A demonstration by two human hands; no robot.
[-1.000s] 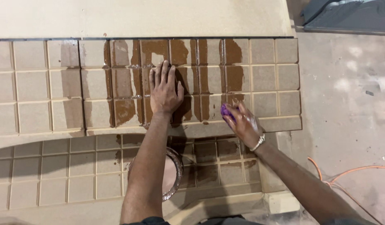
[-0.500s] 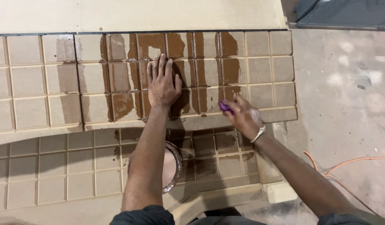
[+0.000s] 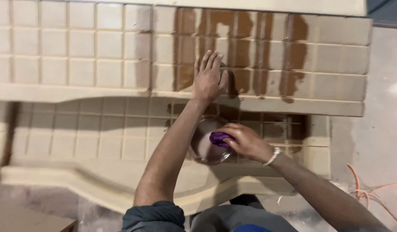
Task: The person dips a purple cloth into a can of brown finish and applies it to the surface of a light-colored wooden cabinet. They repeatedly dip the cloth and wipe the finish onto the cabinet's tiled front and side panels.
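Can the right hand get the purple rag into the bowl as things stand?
Probably yes. The right hand holds the purple rag right over the open bowl, with nothing between them. The left hand rests flat on the tiled panel above, clear of the way.

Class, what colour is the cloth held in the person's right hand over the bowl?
Purple. The cloth shows best in the head view, bunched in the right hand.

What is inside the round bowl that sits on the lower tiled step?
The right hand presses a purple cloth into the bowl. A pale, pinkish inside shows beside it. The hand and cloth hide the rest, so any liquid cannot be made out.
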